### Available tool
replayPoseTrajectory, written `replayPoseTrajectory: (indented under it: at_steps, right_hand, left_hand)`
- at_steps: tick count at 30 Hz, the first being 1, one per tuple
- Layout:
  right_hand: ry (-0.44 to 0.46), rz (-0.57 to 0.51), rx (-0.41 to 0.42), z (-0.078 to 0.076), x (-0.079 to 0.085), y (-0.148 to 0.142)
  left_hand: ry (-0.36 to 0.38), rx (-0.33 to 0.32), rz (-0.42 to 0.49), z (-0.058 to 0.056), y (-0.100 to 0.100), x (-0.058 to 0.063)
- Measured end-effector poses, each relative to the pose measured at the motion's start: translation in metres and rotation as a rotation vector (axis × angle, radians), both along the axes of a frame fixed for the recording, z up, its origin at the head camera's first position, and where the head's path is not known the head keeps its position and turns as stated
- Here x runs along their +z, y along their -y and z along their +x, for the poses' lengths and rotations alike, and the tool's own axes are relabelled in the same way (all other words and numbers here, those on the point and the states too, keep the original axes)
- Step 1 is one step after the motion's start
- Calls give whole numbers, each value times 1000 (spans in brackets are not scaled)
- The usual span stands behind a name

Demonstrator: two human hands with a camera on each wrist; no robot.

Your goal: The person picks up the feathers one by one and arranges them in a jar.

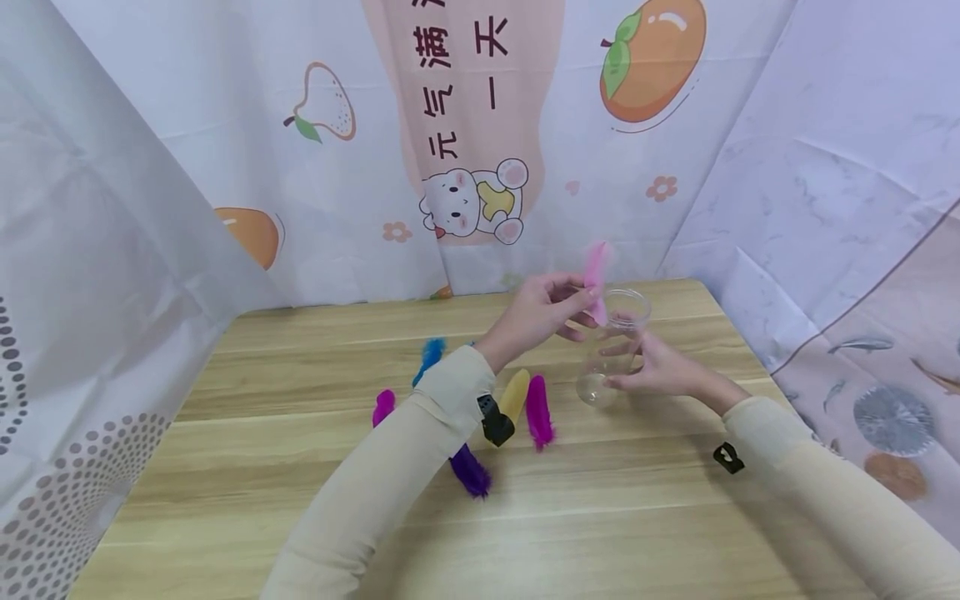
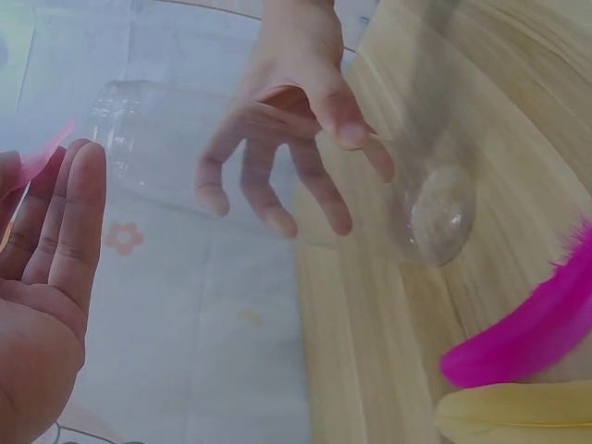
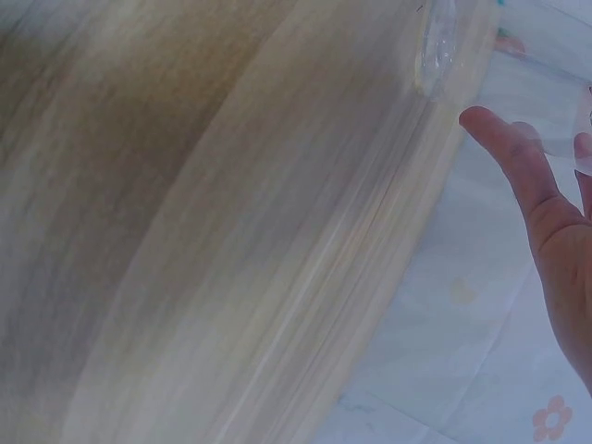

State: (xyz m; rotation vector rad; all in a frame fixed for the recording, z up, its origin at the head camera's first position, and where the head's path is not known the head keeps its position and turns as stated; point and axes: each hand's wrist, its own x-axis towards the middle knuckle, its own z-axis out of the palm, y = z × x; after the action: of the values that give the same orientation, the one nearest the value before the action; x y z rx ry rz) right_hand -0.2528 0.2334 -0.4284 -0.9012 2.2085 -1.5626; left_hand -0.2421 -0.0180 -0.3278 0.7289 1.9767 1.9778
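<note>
In the head view my left hand [image 1: 538, 313] pinches a light pink feather [image 1: 596, 268] upright beside the mouth of a clear jar [image 1: 595, 390]. My right hand [image 1: 654, 368] holds that tall see-through jar from the right side, fingers curled behind its wall and thumb in front. The left wrist view shows the jar [image 2: 439, 217] lengthwise, its rim near my left fingertips, with the pink feather [image 2: 43, 157] between thumb and fingers. Part of the jar and my right thumb [image 3: 532, 171] appear at the right edge of the right wrist view.
On the wooden table [image 1: 637, 500] lie a yellow feather [image 1: 516, 393], a magenta feather [image 1: 538, 412], a purple feather [image 1: 470, 472], a blue feather [image 1: 431, 356] and another magenta feather [image 1: 383, 406]. My left sleeve partly covers some. A printed curtain [image 1: 337, 217] hangs behind the table.
</note>
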Motion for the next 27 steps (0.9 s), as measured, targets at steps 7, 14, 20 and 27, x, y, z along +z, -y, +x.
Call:
replayPoseTrajectory:
  at_steps: [7, 14, 20, 27]
  right_hand:
    - [-2, 0, -16, 0, 0, 0]
    - [-5, 34, -19, 0, -1, -2]
    - [2, 3, -4, 0, -1, -2]
    - [-2, -22, 24, -3, -4, -3]
  left_hand:
    - [-25, -39, 17, -5, -10, 10]
    - [-32, -67, 18, -6, -16, 19]
    - [-27, -85, 12, -10, -20, 26]
    - [-16, -56, -10, -15, -22, 32]
